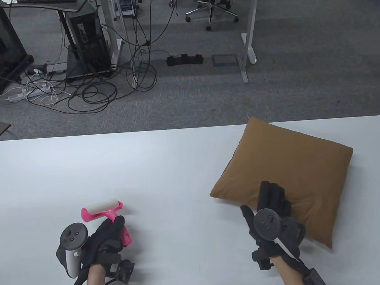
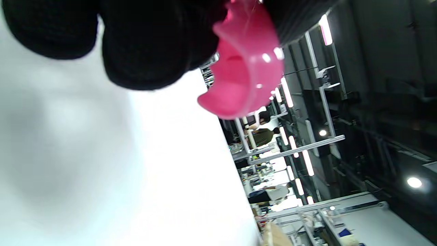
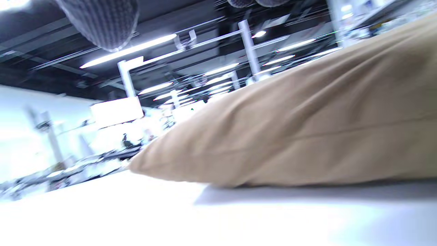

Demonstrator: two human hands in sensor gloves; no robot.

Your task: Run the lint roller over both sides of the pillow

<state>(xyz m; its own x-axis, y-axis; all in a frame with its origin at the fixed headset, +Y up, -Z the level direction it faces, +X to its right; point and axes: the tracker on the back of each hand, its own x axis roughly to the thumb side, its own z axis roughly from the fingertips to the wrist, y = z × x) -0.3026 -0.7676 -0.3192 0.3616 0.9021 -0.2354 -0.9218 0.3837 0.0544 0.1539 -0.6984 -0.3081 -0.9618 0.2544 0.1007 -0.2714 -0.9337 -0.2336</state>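
A brown pillow [image 1: 293,171] lies flat on the right side of the white table [image 1: 146,168]. It fills the right wrist view [image 3: 307,136] from the side. My right hand [image 1: 272,205] rests on the pillow's near left corner, fingers laid flat on the fabric. A pink lint roller [image 1: 107,211] with a white roll lies on the table at the near left. My left hand [image 1: 108,234] grips its pink handle. The handle's end shows in the left wrist view [image 2: 245,75], with my gloved fingers [image 2: 146,44] wrapped around it.
The table's far edge runs across the middle of the table view. Beyond it are grey carpet, cables, a computer tower [image 1: 87,42] and desk legs [image 1: 251,37]. Bare table top lies between the two hands.
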